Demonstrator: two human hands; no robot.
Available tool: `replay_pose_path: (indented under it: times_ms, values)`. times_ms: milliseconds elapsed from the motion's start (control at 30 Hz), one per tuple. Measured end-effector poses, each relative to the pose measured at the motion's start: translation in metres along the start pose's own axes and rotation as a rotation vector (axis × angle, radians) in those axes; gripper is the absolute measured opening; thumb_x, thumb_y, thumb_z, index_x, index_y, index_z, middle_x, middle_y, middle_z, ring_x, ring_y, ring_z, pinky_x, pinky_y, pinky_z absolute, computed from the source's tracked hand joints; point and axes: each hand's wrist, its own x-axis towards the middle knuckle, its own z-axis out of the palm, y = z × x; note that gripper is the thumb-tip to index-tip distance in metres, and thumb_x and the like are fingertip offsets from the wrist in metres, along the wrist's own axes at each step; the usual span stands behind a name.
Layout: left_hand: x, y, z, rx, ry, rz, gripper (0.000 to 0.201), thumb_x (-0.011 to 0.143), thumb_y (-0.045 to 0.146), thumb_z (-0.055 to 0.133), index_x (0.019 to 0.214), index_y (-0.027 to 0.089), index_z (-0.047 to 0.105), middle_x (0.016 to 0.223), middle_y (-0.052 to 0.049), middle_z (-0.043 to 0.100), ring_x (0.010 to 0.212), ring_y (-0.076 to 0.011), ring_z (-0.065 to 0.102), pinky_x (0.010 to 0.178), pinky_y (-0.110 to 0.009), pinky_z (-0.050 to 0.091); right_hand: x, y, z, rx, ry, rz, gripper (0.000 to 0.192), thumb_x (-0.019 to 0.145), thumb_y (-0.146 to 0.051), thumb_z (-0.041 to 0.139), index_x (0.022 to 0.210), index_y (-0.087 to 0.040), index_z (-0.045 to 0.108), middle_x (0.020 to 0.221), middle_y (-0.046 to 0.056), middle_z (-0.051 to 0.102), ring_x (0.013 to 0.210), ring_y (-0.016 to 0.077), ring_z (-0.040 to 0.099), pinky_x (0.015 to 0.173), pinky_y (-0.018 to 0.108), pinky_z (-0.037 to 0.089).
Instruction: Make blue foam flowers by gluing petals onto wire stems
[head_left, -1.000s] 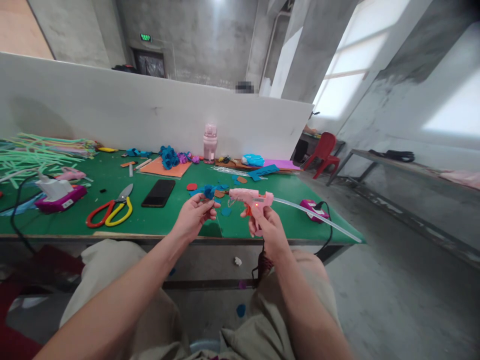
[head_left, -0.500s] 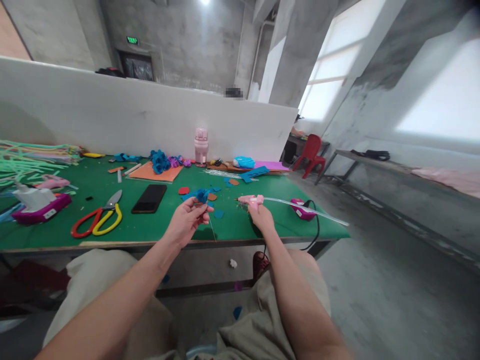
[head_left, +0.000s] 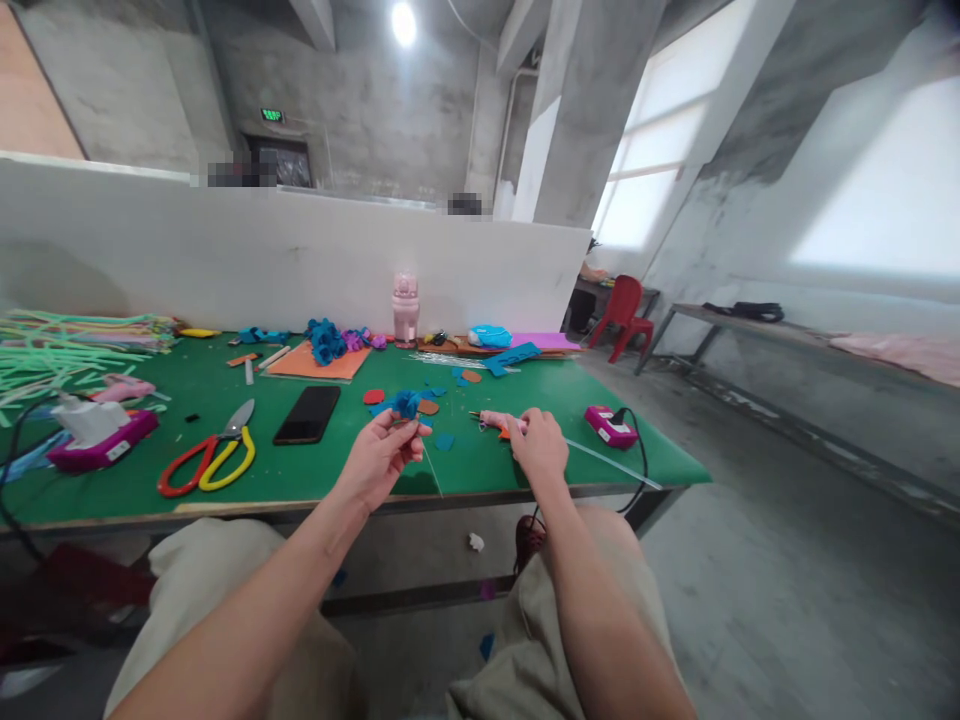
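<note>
In the head view, my left hand (head_left: 381,452) pinches a small blue crepe-paper flower (head_left: 407,403) with a thin wire stem (head_left: 433,470) hanging below it. My right hand (head_left: 543,446) is over a pink hot glue gun (head_left: 493,420), fingers curled on its rear part, its nozzle pointing left toward the flower. A clear glue stick (head_left: 611,464) trails out behind the gun. Around the flower lie blue paper scraps (head_left: 445,441), a red disc (head_left: 374,397) and brown discs (head_left: 427,407).
On the green table (head_left: 360,480) lie red-and-yellow scissors (head_left: 217,450), a black phone (head_left: 307,415), and purple power sockets (head_left: 611,428) at both sides. Finished blue flowers (head_left: 325,341) rest on orange paper (head_left: 300,362). A pink bottle (head_left: 406,312) stands before the white partition (head_left: 300,240).
My right hand has shifted from the glue gun's handle to its rear, and the gun sits lower against the table. My left hand still holds the flower; the view has tilted up slightly.
</note>
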Motion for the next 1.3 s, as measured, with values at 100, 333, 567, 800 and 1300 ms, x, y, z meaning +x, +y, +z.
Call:
replay_pose_path:
  times_ms: [100, 333, 567, 800, 1300]
  values:
    - [0.002, -0.002, 0.002, 0.008, 0.0, 0.004, 0.022, 0.066, 0.02, 0.071, 0.082, 0.013, 0.057, 0.072, -0.002, 0.066, 0.051, -0.0053, 0.053, 0.047, -0.017, 0.045, -0.021, -0.028, 0.002, 0.609, -0.147, -0.085, 0.034, 0.083, -0.042, 0.04, 0.09, -0.017, 0.062, 0.094, 0.009, 0.064, 0.087, 0.0196, 0.058, 0.074, 0.03, 0.045]
    - [0.004, -0.008, 0.004, 0.023, -0.013, -0.008, 0.02, 0.065, 0.021, 0.072, 0.078, 0.012, 0.06, 0.069, -0.001, 0.065, 0.05, -0.0055, 0.054, 0.048, -0.016, 0.045, -0.061, -0.088, 0.012, 1.282, -0.379, -0.112, 0.024, 0.074, -0.032, 0.054, 0.091, -0.02, 0.066, 0.086, 0.003, 0.066, 0.081, 0.0155, 0.058, 0.074, 0.028, 0.045]
    - [0.004, -0.009, 0.005, 0.027, -0.047, 0.017, 0.02, 0.066, 0.019, 0.072, 0.081, 0.012, 0.061, 0.066, 0.002, 0.06, 0.051, -0.0048, 0.053, 0.048, -0.016, 0.045, -0.066, -0.097, 0.014, 1.415, -0.389, -0.021, 0.026, 0.07, -0.03, 0.055, 0.09, -0.017, 0.067, 0.08, 0.003, 0.064, 0.068, 0.0129, 0.055, 0.056, 0.023, 0.045]
    - [0.002, -0.009, 0.006, 0.057, -0.081, 0.003, 0.021, 0.066, 0.021, 0.072, 0.082, 0.014, 0.061, 0.067, 0.002, 0.06, 0.053, -0.0052, 0.053, 0.05, -0.016, 0.044, -0.068, -0.097, 0.012, 1.421, -0.362, -0.029, 0.03, 0.072, -0.027, 0.053, 0.098, -0.02, 0.066, 0.097, 0.004, 0.063, 0.064, 0.0107, 0.054, 0.05, 0.02, 0.045]
    - [0.002, -0.01, 0.005, 0.06, -0.075, 0.034, 0.025, 0.066, 0.022, 0.072, 0.087, 0.014, 0.061, 0.07, 0.001, 0.06, 0.054, -0.0057, 0.054, 0.052, -0.018, 0.045, -0.07, -0.094, 0.013, 1.375, -0.324, -0.095, 0.032, 0.074, -0.021, 0.051, 0.104, -0.021, 0.064, 0.108, 0.004, 0.062, 0.095, 0.017, 0.058, 0.076, 0.027, 0.049]
